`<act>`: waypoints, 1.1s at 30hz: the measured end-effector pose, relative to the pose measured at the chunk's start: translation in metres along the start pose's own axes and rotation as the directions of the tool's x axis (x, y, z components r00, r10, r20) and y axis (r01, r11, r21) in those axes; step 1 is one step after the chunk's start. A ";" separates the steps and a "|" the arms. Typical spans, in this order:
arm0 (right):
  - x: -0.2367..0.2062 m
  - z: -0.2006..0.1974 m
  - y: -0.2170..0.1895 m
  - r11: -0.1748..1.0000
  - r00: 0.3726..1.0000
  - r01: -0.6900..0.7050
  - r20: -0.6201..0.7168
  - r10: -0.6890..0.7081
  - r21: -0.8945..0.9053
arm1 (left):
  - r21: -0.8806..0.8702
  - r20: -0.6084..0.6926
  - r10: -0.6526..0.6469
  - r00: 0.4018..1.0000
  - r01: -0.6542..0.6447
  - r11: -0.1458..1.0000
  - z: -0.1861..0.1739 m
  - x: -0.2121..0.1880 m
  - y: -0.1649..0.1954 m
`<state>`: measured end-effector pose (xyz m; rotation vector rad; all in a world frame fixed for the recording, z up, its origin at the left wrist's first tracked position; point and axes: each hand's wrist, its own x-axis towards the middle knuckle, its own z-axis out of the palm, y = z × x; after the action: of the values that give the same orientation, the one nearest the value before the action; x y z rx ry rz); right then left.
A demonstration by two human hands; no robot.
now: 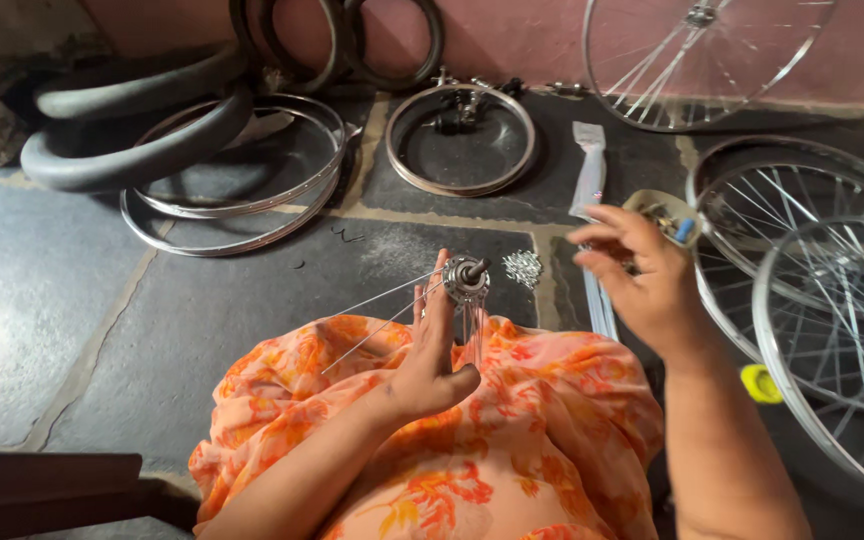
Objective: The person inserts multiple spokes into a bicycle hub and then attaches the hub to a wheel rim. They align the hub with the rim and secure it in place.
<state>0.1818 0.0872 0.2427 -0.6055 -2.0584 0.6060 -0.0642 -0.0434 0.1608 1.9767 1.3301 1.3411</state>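
Observation:
My left hand (435,345) grips a metal wheel hub (466,277) upright over my lap, which is covered in orange flowered cloth (512,440). Two thin spokes (377,312) stick out of the hub to the left, and more hang below it. My right hand (642,278) hovers to the right with fingers curled over a bundle of spokes (600,305) lying on the floor; whether it pinches one I cannot tell. A small pile of spoke nipples (523,267) lies on the stone floor just beyond the hub.
Spoked wheels (822,300) lie stacked at the right, another leans on the pink wall (697,60). Bare rims (242,190) and a smaller rim (460,140) lie ahead. Black tyres (142,130) sit at the back left. A plastic packet (589,170) and a small yellow thing (760,383) lie nearby.

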 end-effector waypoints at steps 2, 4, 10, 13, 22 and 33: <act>-0.013 0.000 0.068 0.973 0.973 -0.229 0.006 0.229 0.029 | -0.012 -0.023 -0.010 1.000 0.010 1.000 -0.001 -0.002 -0.005; -0.035 0.001 0.137 0.909 0.910 -0.411 0.020 0.413 -0.072 | -0.020 -0.049 -0.014 0.999 0.013 1.000 -0.002 -0.003 -0.008; -0.121 0.001 0.234 0.443 0.547 -0.588 0.071 0.834 -0.677 | 0.026 -0.093 -0.003 0.996 0.006 1.000 0.000 0.002 -0.014; -0.149 0.004 0.234 0.307 0.384 -0.605 0.069 0.921 -0.735 | 0.025 -0.100 -0.003 0.995 0.005 1.000 0.001 0.006 -0.016; -0.162 0.008 0.205 0.067 0.172 -0.729 -0.088 0.981 -0.681 | 0.008 -0.109 -0.028 0.994 0.029 1.000 0.010 0.002 -0.013; -0.183 -0.013 0.214 0.342 0.441 -0.890 -0.381 0.813 -0.301 | 0.009 -0.119 0.016 0.993 -0.015 1.000 0.017 0.002 -0.009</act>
<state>0.3243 0.1396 0.0045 -2.0677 -1.5587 0.5815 -0.0531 -0.0344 0.1476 1.9427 1.3785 1.4839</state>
